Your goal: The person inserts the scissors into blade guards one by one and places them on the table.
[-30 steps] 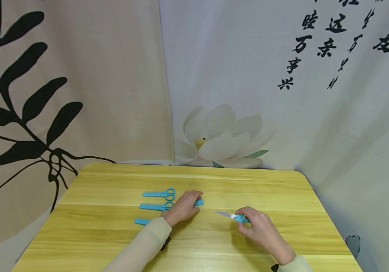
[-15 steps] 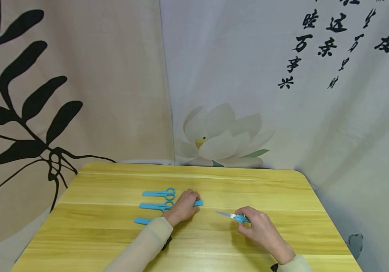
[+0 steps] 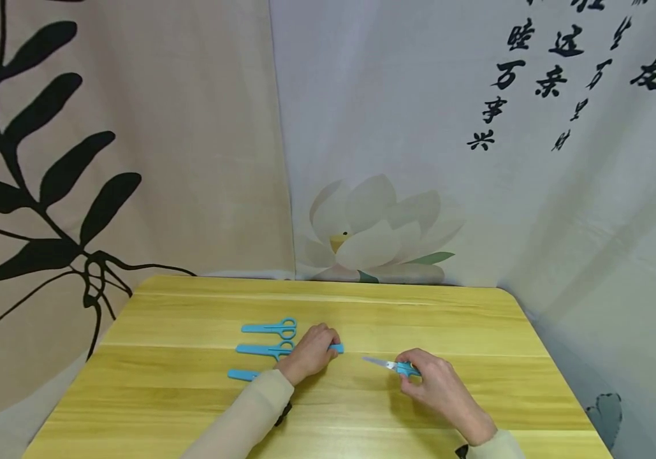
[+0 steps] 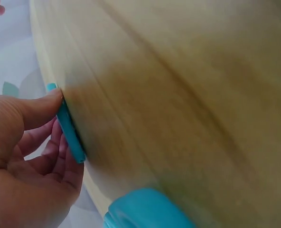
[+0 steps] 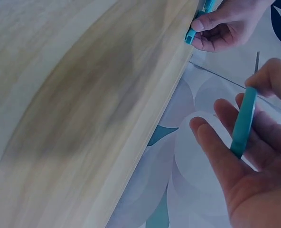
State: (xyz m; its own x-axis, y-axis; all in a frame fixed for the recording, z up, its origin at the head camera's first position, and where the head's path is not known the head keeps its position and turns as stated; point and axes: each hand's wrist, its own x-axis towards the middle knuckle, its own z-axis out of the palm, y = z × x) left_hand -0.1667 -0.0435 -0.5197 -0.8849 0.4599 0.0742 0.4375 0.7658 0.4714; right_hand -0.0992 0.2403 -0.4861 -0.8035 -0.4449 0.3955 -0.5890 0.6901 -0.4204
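My left hand (image 3: 309, 352) pinches a flat blue scissors cover (image 3: 336, 349) just above the tabletop. Thumb and fingertips hold this cover (image 4: 70, 133) in the left wrist view. My right hand (image 3: 439, 386) grips a pair of scissors (image 3: 405, 368) by its blue handle, the bare metal blade pointing left. The right wrist view shows the handle (image 5: 245, 122) edge-on between the fingers. Left of my left hand lie blue covered scissors (image 3: 270, 328), a second covered pair (image 3: 261, 349) just nearer, and a blue piece (image 3: 243, 375) partly hidden by my left sleeve.
All of this is on or above a yellow wood-grain table (image 3: 190, 408) with rounded far corners. Behind it hangs a printed cloth (image 3: 396, 115) with a lotus and dark writing; a leaf-patterned cloth (image 3: 190, 159) hangs at left.
Both hands keep their holds and stay nearly in place. The fingers of my left hand have curled in slightly around the blue cover.
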